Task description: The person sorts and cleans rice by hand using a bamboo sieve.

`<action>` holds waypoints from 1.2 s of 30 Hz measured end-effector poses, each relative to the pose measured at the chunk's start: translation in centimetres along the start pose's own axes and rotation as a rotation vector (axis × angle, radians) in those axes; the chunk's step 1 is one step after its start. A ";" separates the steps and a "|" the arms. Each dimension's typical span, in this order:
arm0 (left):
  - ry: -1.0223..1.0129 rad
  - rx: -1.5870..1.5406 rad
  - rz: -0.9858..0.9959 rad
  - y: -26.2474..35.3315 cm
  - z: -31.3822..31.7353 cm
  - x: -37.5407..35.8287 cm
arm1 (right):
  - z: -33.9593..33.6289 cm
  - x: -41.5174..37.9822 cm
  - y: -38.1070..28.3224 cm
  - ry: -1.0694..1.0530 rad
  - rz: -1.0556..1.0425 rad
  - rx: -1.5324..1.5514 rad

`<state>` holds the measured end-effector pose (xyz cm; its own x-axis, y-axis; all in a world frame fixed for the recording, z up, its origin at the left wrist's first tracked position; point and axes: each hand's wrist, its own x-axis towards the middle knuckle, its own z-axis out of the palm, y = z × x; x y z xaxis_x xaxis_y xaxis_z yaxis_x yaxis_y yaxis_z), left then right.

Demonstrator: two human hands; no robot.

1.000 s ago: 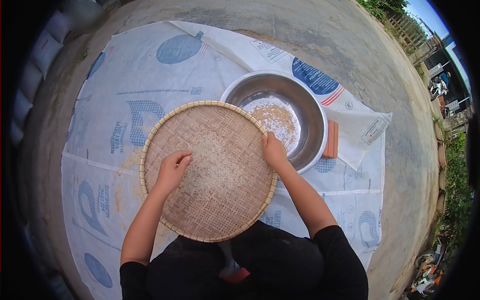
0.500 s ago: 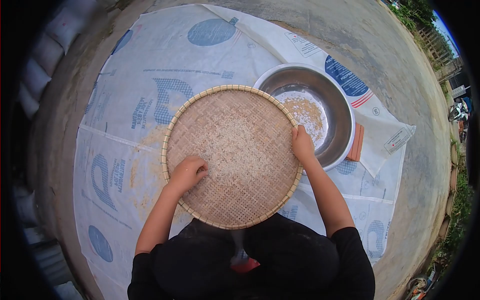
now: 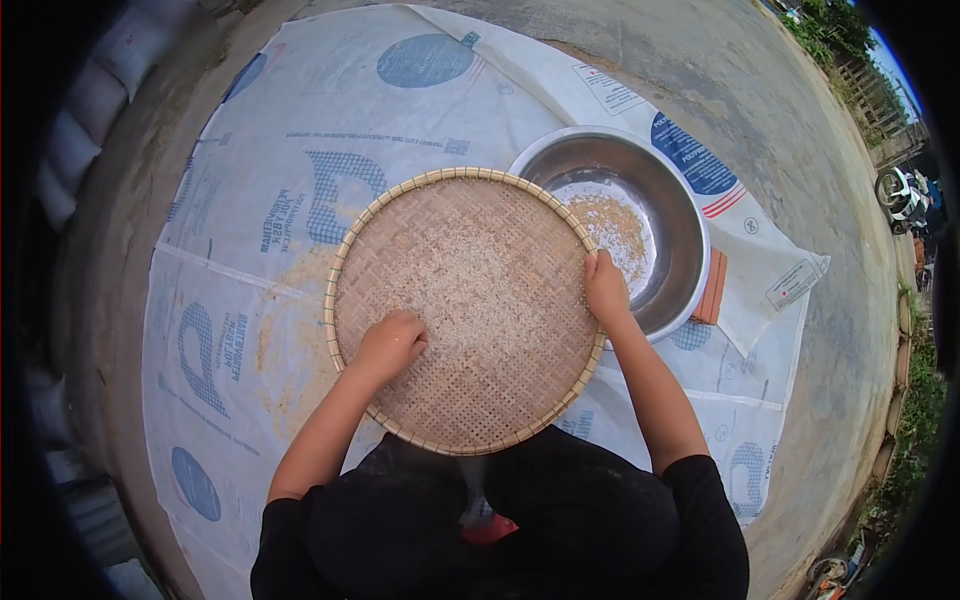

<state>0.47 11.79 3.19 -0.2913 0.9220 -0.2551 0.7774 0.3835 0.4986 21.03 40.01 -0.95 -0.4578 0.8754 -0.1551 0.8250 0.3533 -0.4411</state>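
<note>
A round woven bamboo winnowing basket (image 3: 470,415) rests in front of my body, its bound rim facing up. Pale grains of rice (image 3: 470,290) are scattered over the middle of the weave. My right hand (image 3: 605,288) grips the rim at the right side, thumb on top. Over the left part of the grains is my left hand (image 3: 393,343), its fingers curled together; whatever they pinch is too small or hidden to name. A steel basin (image 3: 680,250) stands partly behind the basket at the upper right, with brownish husked bits (image 3: 610,225) on its bottom.
Printed white plastic sheeting (image 3: 250,180) covers the ground, with husk dust (image 3: 290,340) to the left of the basket. Red bricks (image 3: 710,288) sit beside the basin. Full white sacks (image 3: 95,105) line the far left; a motorbike (image 3: 903,198) stands far right.
My left hand has shifted slightly right and inward over the grains, fingers still curled. The right hand keeps its hold on the rim, and the basket has hardly moved.
</note>
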 end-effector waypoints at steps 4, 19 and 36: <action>0.028 -0.013 0.054 -0.4 0.1 -0.1 | 0.0 0.0 0.0 -0.003 -0.010 0.008; -0.123 -1.144 0.229 12.3 -11.4 7.0 | 0.0 0.0 0.0 0.015 -0.030 0.020; 0.078 0.024 0.148 -1.3 -1.6 0.4 | -0.2 -0.1 -0.1 -0.008 -0.018 0.026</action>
<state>-1.53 11.76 3.79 -0.2142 0.9700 -0.1152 0.8279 0.2428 0.5055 21.05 39.95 -0.70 -0.4752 0.8663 -0.1541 0.8079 0.3602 -0.4664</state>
